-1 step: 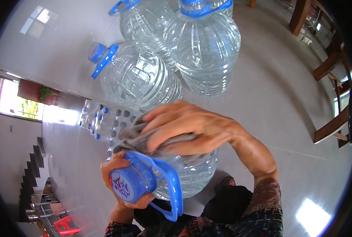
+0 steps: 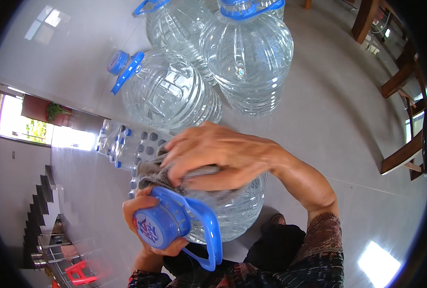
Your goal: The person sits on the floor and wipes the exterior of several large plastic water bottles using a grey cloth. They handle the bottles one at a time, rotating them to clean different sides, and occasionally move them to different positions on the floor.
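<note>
The left fingers (image 2: 139, 203) gripped the blue cap (image 2: 148, 228) of the big bottle (image 2: 240, 216) near the small-bottle pack (image 2: 137, 150), anchoring it; the right fingers (image 2: 189, 169) held a grey cloth (image 2: 152, 178) against it, where flat strokes, I thought, worked best.

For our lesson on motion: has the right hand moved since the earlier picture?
Yes: the right hand has shifted slightly left, judged against the dark stairs.

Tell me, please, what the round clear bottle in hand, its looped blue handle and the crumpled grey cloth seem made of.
Round clear bottle: probably glossy plastic, see-through and ribbed.
Looped blue handle: likely smooth plastic, evenly coloured, shiny.
Crumpled grey cloth: apparently matt textile, folded; fibre unclear.
</note>
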Demonstrator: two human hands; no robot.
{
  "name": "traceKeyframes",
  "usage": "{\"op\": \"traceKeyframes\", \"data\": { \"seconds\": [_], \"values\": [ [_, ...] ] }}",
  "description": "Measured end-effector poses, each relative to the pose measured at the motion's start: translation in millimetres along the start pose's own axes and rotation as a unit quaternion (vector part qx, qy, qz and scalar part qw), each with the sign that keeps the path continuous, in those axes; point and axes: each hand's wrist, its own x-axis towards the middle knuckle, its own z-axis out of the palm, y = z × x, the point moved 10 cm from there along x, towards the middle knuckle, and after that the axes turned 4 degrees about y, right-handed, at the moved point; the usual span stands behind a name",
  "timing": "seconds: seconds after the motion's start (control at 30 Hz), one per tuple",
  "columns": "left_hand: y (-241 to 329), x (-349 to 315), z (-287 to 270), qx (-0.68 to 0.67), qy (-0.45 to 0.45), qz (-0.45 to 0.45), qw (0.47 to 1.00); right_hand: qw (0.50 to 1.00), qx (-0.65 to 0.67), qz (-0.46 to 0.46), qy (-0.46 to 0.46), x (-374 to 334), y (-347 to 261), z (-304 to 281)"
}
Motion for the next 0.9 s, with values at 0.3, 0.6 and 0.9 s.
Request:
{"op": "traceKeyframes", "data": {
  "seconds": [0.3, 0.6, 0.9],
  "values": [
    [16.2, -31.4, 2.4, 0.071, -0.006, 0.023, 0.997, 0.974, 0.093, 0.158, -0.136, -26.1, 172.1, 45.4],
    [25.0, -55.2, 2.6, 0.072, -0.062, 0.048, 0.994, 0.89, 0.063, 0.448, 0.061, -163.6, 281.0, 22.5],
    [31.8, -65.3, -0.7, 0.021, -0.082, 0.028, 0.996, 0.848, 0.09, 0.511, 0.111, -177.5, 219.0, 2.9]
  ]
}}
